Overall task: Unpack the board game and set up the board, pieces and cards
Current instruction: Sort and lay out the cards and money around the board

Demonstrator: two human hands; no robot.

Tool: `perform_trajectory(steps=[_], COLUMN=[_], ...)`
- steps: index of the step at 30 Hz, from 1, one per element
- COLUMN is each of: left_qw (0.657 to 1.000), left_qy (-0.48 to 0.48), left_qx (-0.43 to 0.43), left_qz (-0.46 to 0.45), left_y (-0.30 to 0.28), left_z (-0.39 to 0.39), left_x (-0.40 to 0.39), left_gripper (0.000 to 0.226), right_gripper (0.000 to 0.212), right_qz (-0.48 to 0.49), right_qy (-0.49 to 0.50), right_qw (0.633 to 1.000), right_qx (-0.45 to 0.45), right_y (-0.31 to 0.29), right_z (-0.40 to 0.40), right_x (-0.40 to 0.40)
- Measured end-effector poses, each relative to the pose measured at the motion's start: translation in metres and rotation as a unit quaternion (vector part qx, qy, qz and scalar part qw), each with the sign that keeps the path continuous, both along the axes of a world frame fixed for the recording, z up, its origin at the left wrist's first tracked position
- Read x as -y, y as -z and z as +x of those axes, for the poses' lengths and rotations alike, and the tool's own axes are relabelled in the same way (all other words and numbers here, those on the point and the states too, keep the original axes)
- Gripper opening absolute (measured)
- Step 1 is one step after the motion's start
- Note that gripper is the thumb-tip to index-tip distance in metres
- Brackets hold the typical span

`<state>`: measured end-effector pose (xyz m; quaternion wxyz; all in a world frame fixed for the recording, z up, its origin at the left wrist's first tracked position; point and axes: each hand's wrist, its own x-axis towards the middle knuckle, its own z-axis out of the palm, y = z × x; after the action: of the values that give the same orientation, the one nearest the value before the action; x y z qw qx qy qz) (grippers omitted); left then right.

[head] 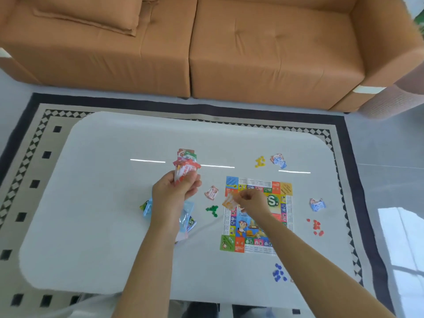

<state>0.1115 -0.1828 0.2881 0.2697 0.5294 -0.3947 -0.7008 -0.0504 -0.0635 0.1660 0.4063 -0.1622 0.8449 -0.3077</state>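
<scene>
Dealing cards out from a held stack

Right hand (pixel 249 199) pinches one orange card (pixel 229 201) over the board's (pixel 257 214) left edge — apparently to lay it down — while the left hand (pixel 174 191) grips the remaining cards (pixel 185 168) upright as a supply. Outward, green (pixel 212 210), yellow (pixel 260 161), red (pixel 316 227) and blue pieces (pixel 278 273) ring the board on the white surface (pixel 103 203) — one colour per side.

The colourful square board (pixel 258 215) lies flat and open on the bench, right of centre. Yellow (pixel 260 161), green (pixel 212 210), red (pixel 316 226) and blue pieces (pixel 278 273) sit in small heaps around it, with little card piles (pixel 278 160) nearby.
</scene>
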Motion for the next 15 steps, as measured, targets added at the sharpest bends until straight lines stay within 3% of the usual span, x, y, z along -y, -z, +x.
perform_trajectory(steps=[4, 8, 12, 15], left_qw=[0.999, 0.999, 0.999, 0.999], left_qy=[0.014, 0.03, 0.024, 0.031], left_qx=[0.016, 0.026, 0.037, 0.04], left_qz=[-0.034, -0.03, -0.017, -0.01], left_y=[0.046, 0.093, 0.125, 0.141], left_z=[-0.017, -0.026, -0.028, -0.031], left_x=[0.007, 0.001, -0.008, -0.013], left_gripper=[0.01, 0.005, 0.006, 0.01], right_gripper=[0.028, 0.01, 0.018, 0.008], right_qz=[0.023, 0.037, 0.078, 0.064], right_qy=[-0.056, -0.132, -0.204, -0.255], right_qw=[0.998, 0.99, 0.97, 0.944], right_qx=[-0.014, -0.037, -0.108, -0.198], right_y=[0.078, 0.139, 0.178, 0.186], right_z=[-0.007, -0.008, -0.001, 0.001], right_x=[0.032, 0.061, 0.074, 0.08])
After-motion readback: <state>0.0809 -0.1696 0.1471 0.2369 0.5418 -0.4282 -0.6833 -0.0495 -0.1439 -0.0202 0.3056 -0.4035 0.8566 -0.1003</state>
